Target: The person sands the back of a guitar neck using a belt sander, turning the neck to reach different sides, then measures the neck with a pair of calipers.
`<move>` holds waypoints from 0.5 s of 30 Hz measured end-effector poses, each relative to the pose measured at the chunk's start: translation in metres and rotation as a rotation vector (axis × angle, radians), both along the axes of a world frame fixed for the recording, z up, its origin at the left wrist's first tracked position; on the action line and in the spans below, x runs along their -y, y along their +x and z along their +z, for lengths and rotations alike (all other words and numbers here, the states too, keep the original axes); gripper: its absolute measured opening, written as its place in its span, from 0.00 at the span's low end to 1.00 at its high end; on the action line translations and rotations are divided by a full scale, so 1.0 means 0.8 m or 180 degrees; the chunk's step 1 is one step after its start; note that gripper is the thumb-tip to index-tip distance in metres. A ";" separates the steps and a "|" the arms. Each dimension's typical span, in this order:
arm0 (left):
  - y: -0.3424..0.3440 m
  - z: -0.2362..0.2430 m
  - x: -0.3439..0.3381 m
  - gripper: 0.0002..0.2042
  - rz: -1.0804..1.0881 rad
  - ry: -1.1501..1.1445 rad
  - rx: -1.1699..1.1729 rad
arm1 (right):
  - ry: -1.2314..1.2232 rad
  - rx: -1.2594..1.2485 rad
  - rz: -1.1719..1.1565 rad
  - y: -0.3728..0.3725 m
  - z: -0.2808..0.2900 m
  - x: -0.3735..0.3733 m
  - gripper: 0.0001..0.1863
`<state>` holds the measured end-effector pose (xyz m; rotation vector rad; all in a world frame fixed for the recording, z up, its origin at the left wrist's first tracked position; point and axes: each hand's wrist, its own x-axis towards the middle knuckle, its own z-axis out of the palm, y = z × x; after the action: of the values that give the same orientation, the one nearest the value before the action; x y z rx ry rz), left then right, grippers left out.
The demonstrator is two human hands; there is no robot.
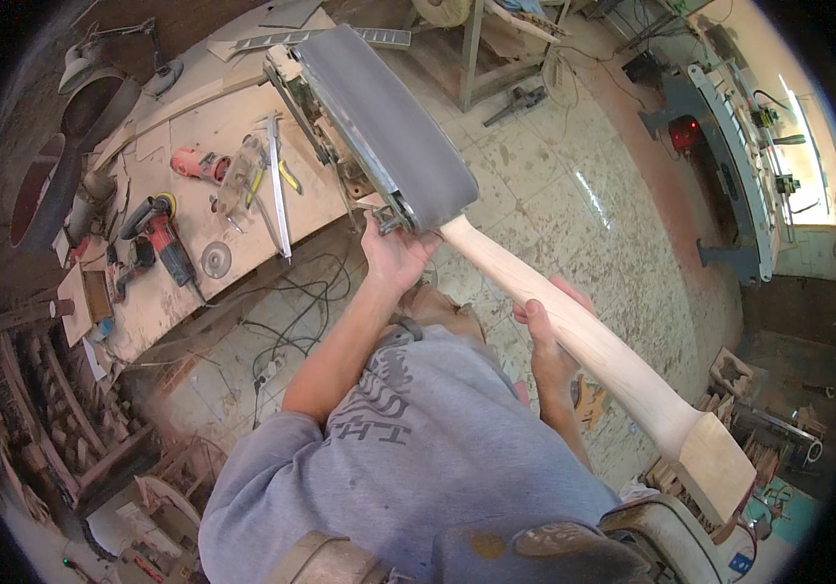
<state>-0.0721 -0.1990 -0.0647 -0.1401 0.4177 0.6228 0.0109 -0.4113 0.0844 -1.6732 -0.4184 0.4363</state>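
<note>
The pale wooden piece (622, 372), its narrow end at the belt sander (384, 117), looks already shaped, its sanding perhaps unfinished, with the right hand (549, 352) curled round its middle and the left hand (397, 256) half-curled, its hold unclear.

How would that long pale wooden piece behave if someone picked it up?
The wooden piece is probably stiff: it looks thick and shows no clear sag beyond the right hand. It may feel heavier toward its blocky end, which looks bulkier than the rest. Its surface looks smooth, so it might slip in a loose grip.
</note>
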 end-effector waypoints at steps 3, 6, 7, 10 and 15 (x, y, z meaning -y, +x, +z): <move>-0.001 -0.001 -0.007 0.44 0.0015 -0.0072 -0.0212 | -0.0010 0.0045 0.0116 0.001 -0.010 -0.006 0.31; 0.000 -0.001 -0.011 0.44 0.0011 -0.0231 -0.0324 | 0.0017 0.0142 0.0203 0.003 -0.020 -0.004 0.31; -0.001 -0.002 -0.011 0.44 0.0008 -0.0302 -0.0340 | 0.0050 0.0131 0.0201 0.001 -0.019 -0.005 0.31; 0.001 0.000 -0.011 0.44 0.0045 -0.0367 -0.0400 | 0.0160 0.0113 0.0204 -0.002 -0.017 -0.009 0.31; 0.000 0.001 -0.007 0.45 0.0087 -0.0333 -0.0347 | 0.0067 0.0399 0.0323 0.002 -0.031 -0.004 0.30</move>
<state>-0.0717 -0.1931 -0.0642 -0.2126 0.5549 0.6375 0.0124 -0.4081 0.0598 -1.6691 -0.6005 0.4012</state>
